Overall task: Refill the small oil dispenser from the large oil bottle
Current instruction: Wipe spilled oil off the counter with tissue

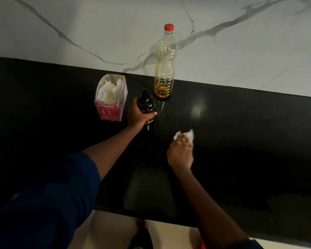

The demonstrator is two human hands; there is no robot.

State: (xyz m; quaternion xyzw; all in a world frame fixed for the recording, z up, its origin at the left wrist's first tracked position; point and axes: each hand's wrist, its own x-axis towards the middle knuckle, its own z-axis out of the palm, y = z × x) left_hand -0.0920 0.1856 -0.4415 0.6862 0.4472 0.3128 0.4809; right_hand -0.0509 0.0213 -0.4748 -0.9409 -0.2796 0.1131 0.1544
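Observation:
The small oil dispenser [146, 105], dark glass with a black pump top, stands on the black counter [241, 141]. My left hand [138, 116] is wrapped around its body. Behind it, near the wall, stands the large clear oil bottle [165, 65] with its red cap on and a little amber oil at the bottom. To the right and nearer me, my right hand [180, 151] presses a crumpled white tissue [186, 134] against the counter.
An open pink box of white tissues [111, 99] stands just left of the dispenser. A white marble wall [97, 33] rises behind the counter. The counter's front edge runs across the bottom, with pale floor [111, 230] below.

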